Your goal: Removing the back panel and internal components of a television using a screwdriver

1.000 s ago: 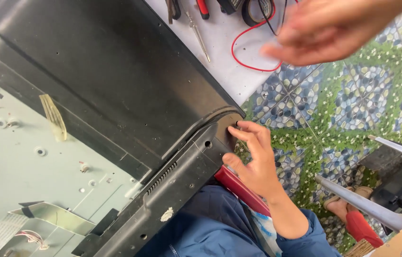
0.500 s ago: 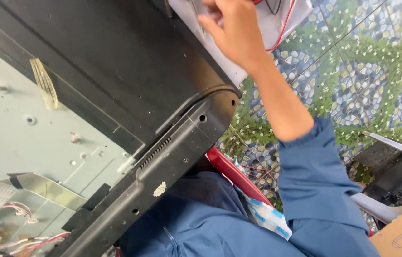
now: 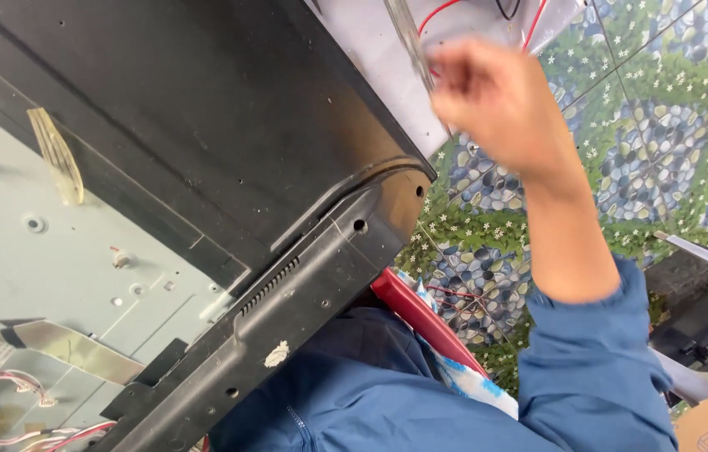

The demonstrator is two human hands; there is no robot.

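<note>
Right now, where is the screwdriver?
Top middle of the head view: the screwdriver lies on the white table, its lower end at the right hand.

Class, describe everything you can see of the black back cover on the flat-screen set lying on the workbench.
The black back cover looks like matt moulded plastic, scuffed and dusty. It lies flat, running diagonally across the view, with a rounded corner at the table's edge. A raised rim carries a row of vent slots, several small screw holes and a whitish smear. To the left it is open, baring the grey metal chassis. No hand touches it; the right hand is raised beyond the corner, gripping a metal tool shaft.
</note>
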